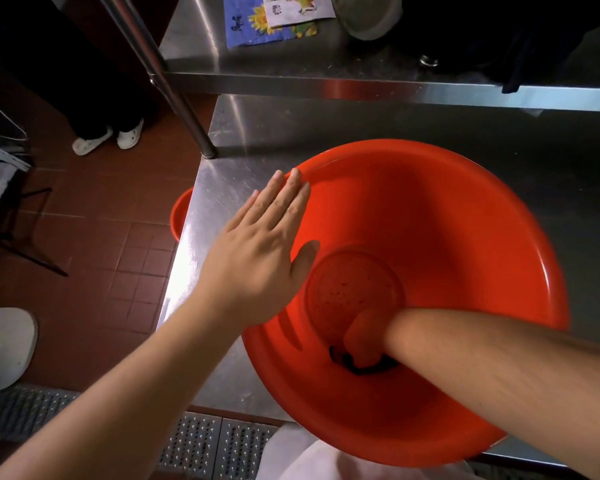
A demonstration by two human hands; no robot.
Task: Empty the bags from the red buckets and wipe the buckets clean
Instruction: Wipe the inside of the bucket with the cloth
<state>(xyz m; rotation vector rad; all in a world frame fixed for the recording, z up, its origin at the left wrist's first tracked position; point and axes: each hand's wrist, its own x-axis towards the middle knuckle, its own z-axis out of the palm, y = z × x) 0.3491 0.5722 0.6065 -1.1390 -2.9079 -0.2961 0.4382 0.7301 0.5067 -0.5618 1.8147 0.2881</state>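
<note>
Head view: one moment, hands first, then outward.
Left hand [257, 258]: flat, fingers straight and together, palm pressed against the upper left rim and inner wall of the red bucket [465, 237]; holds nothing, only steadies.
Right hand [362, 336]: reaches deep inside the bucket, low on the near wall beside the base; tinted red and partly hidden, so how far its fingers curl cannot be told.
Dark item [361, 363]: small black thing under the right hand, touching it; whether cloth or bag remnant cannot be told.
Red bucket: tilted toward the person, mouth facing the camera, resting at the near corner of the steel table [222, 188]; its lower rim overhangs the table edge.
Bucket base: speckled with small spots, judged residue not yet wiped.
Second red bucket [181, 216]: on the floor, just beside the table's left edge, mostly hidden.
Upper shelf [291, 74]: printed packets [278, 19] lie on it.
Risk, slip: the flat left palm gives no grip; a hard scrub could push the tilted bucket off the corner.
Risk, missed dirt: the forearm shades the base, so spots could be overlooked.
Risk, floor: a falling bucket would land on the one below.
</note>
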